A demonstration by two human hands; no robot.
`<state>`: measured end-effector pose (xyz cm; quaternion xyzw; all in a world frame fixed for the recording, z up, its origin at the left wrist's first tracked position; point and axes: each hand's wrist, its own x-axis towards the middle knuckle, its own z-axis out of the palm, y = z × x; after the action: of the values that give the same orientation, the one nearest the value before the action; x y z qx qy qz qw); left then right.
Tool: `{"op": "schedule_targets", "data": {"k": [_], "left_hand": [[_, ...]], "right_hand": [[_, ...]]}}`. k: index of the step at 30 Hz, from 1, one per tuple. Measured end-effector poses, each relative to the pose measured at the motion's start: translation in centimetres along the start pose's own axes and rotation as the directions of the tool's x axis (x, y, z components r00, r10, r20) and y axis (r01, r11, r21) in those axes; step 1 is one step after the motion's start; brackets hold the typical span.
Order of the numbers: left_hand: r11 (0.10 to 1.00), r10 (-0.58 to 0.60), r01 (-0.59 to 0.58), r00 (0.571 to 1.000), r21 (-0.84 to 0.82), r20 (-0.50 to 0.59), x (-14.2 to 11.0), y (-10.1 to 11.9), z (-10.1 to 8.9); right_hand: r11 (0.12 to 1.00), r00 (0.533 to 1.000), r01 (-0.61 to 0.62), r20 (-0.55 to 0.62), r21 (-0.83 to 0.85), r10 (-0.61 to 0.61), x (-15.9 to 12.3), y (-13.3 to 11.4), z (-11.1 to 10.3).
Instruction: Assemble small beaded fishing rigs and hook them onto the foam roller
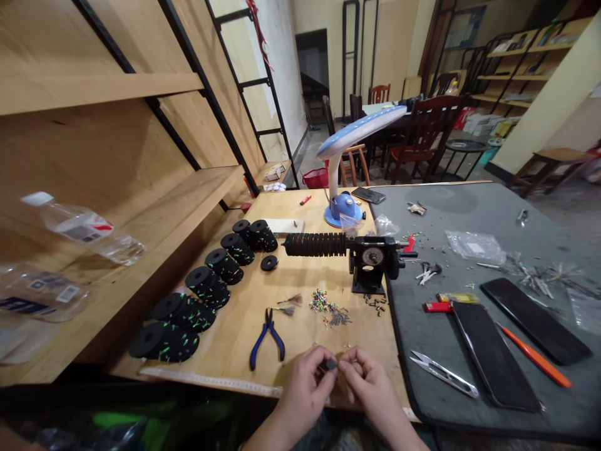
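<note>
Close to the table's near edge, my left hand (308,383) is closed, with a small dark grey piece (331,364) between thumb and fingertips. Its exact kind is too small to tell. My right hand (365,378) is beside it, thumb and forefinger pinched at the piece's right side; anything in that pinch is too small to make out. Beyond the hands lie a heap of colourful beads (319,300) and a pile of small grey metal bits (339,316). Blue-handled pliers (267,338) rest to the left, jaws pointing away, below two small bundles of fine strands (288,304).
Black foam spools (200,279) stand in rows at left. A hand-cranked winder (373,260) carries a row of black discs (315,244). Behind it stands a blue lamp (344,207). On the grey mat lie snips (444,374), phones (493,357) and an orange-handled tool (535,357).
</note>
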<state>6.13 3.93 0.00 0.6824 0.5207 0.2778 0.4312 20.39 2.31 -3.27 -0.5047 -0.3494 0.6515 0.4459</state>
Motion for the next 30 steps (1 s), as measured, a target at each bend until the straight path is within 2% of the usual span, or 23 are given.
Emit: {"op": "schedule_targets", "data": {"k": [4, 8, 14, 18, 25, 30], "left_hand": [[0.997, -0.042, 0.042, 0.999, -0.066, 0.006, -0.1, -0.2, 0.4], [0.979, -0.090, 0.093, 0.996, -0.182, 0.027, -0.1, -0.6, 0.7], [0.964, -0.101, 0.105, 0.994, -0.245, 0.028, -0.2, -0.8, 1.0], [0.930, -0.111, 0.124, 0.992, -0.345, 0.057, -0.3, -0.7, 1.2], [0.818, -0.195, 0.221, 0.975, -0.532, 0.105, -0.3, -0.3, 1.4], [0.792, -0.174, 0.208, 0.978, -0.574, 0.114, -0.3, -0.3, 1.6]], "right_hand": [[0.999, 0.999, 0.028, -0.029, 0.022, -0.027, 0.1, 0.0, 0.0], [0.995, 1.000, 0.013, -0.009, 0.101, -0.012, 0.4, 0.7, 0.1], [0.989, 0.999, -0.008, -0.030, 0.150, 0.012, 0.6, 1.2, 0.2], [0.980, 0.996, -0.029, -0.072, 0.195, 0.044, 0.5, 1.0, 0.1], [0.990, 0.996, -0.017, -0.082, 0.137, 0.029, 0.3, 0.5, 0.1], [0.992, 0.997, 0.016, -0.080, 0.129, -0.005, 0.2, 0.4, 0.2]]}}
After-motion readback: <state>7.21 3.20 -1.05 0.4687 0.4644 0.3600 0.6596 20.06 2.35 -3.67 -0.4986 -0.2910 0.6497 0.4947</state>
